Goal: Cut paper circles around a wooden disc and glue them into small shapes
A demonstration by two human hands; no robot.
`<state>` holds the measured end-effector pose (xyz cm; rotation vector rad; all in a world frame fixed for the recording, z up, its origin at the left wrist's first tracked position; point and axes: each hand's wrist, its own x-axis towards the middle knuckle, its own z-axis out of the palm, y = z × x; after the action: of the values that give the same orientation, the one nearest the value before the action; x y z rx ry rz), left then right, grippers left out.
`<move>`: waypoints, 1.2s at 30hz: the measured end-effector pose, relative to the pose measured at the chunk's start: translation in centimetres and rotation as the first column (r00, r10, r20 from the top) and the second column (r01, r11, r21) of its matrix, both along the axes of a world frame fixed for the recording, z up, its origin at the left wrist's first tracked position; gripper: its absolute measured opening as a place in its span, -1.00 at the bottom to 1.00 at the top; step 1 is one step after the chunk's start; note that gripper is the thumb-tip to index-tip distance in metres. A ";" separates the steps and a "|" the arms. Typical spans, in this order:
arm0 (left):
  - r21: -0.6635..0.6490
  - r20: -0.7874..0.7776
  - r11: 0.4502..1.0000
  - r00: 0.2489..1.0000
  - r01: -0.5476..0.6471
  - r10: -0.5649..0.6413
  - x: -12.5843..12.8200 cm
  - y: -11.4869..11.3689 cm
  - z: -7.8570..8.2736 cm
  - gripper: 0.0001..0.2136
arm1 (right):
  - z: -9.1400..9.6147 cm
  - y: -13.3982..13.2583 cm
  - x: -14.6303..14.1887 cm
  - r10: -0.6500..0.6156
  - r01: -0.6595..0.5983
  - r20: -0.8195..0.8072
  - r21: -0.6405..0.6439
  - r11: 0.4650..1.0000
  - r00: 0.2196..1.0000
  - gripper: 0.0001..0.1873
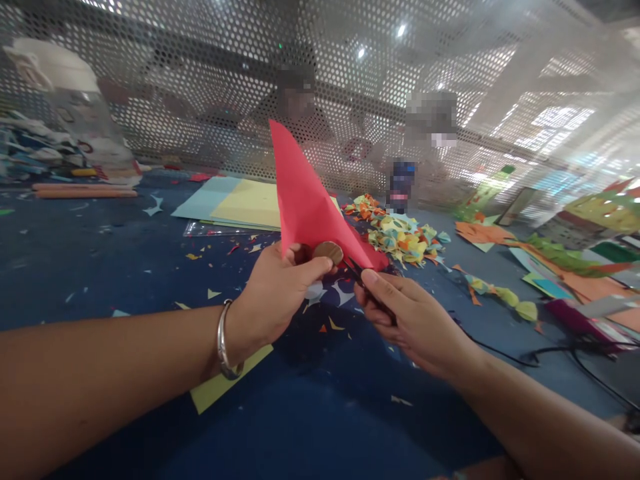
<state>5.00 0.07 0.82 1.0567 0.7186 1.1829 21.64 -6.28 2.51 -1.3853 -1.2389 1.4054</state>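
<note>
My left hand [280, 283], with a silver bangle at the wrist, pinches the lower edge of a sheet of red paper [303, 193]. Under its thumb, a round brown disc [329, 253] lies against the paper. The sheet stands up from the hand, its tall corner pointing upward. My right hand [395, 300] is closed around a slim black tool [356, 268]; its tip is near the disc and the paper's edge. The fingers cover most of the tool, so I cannot tell its exact kind.
Blue and yellow paper sheets [240, 200] lie behind my left hand. A pile of colourful folded paper pieces [405, 237] sits to the right, a black cable [505, 357] below it. A clear bottle [90, 127] stands left. A perforated metal panel [200, 87] rises behind.
</note>
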 end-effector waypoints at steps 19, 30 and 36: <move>0.158 -0.140 0.987 0.988 -0.035 0.058 -0.5 -0.5 0.2 -0.87 | 0.1 0.0 0.0 -0.017 0.015 0.057 0.026 1.000 0.998 -0.50; 0.286 -0.162 0.957 0.982 -0.052 0.101 -0.5 -0.7 0.4 -0.91 | 0.5 0.0 0.4 0.027 -0.028 0.108 0.009 1.000 0.994 -0.48; 0.355 -0.295 0.935 0.945 -0.031 0.143 -0.7 -0.4 0.3 -0.94 | 0.6 0.1 0.3 0.012 -0.015 0.144 0.022 1.000 0.989 -0.47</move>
<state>4.29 -0.33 1.14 1.5497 0.8313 1.2594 21.97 -6.19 3.13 -1.4870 -1.3546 1.3152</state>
